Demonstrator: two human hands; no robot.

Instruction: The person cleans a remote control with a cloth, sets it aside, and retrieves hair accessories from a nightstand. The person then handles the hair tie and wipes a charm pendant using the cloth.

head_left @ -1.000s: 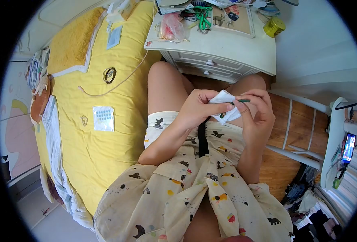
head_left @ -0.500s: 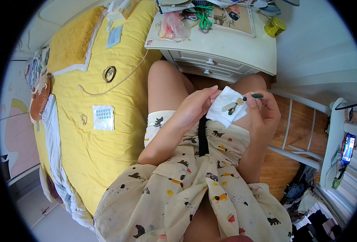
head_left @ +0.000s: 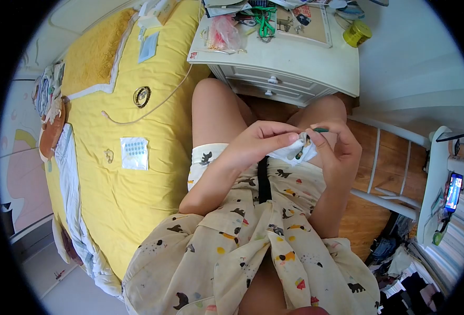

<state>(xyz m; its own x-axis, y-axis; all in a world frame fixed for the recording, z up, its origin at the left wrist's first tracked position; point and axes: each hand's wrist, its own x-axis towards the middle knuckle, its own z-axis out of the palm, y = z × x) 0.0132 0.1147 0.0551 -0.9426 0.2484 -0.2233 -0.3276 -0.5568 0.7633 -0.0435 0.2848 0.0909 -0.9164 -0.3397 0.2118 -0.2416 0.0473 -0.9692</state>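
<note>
Above my lap, my left hand [head_left: 266, 139] pinches a white cloth [head_left: 289, 154], which is bunched up around part of a small green piece of jewelry [head_left: 299, 155]. The thumb and fingers of my right hand [head_left: 339, 147] close on the dark green end of that piece, just right of the cloth. Both hands' fingertips nearly meet at the cloth's upper edge. Folds of cloth and my fingers hide much of the piece.
On the yellow bed [head_left: 116, 205] at the left lie dark bracelets [head_left: 142, 97], a clear packet with blue dots [head_left: 135, 153] and a cable [head_left: 153, 113]. A white cabinet [head_left: 295, 63] stands ahead. At the right are a metal frame [head_left: 384, 197] and a lit phone [head_left: 453, 192].
The cloth was spread flat with the jewelry showing half a second ago; now it is folded up around it. My left hand has moved right, closer to my right hand.
</note>
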